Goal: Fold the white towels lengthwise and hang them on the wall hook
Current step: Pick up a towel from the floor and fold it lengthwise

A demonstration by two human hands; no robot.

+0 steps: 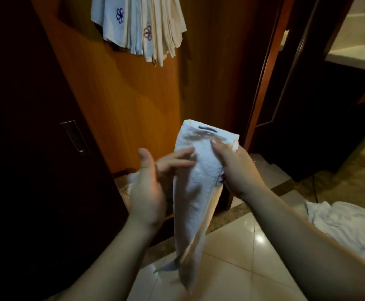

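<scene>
Hands meet at a folded white towel [199, 181] held up in front of a wooden wall panel [134, 94]. The right hand [233, 168] is closed around the towel's upper right edge, thumb pressed on the front face just below a small dark label, fingers wrapped behind. The left hand [153, 181] is open, palm turned toward the towel, with its spread fingers lying flat against the towel's left side and gripping nothing. The towel is folded into 1 long narrow strip that hangs down from the right hand and tapers to a loose point low over the glossy floor tiles [238, 257].

Above, at the top of the panel, a bunch of hanging towels [140, 25] fans out, several of them showing blue or reddish flower marks; the hook itself is out of view. To the left stands a dark door [36, 148] with a recessed metal handle [75, 136]. On the floor at the right lies a crumpled pile of white towels [346, 224]. Another bit of pale cloth shows behind the left hand, near the base of the panel.
</scene>
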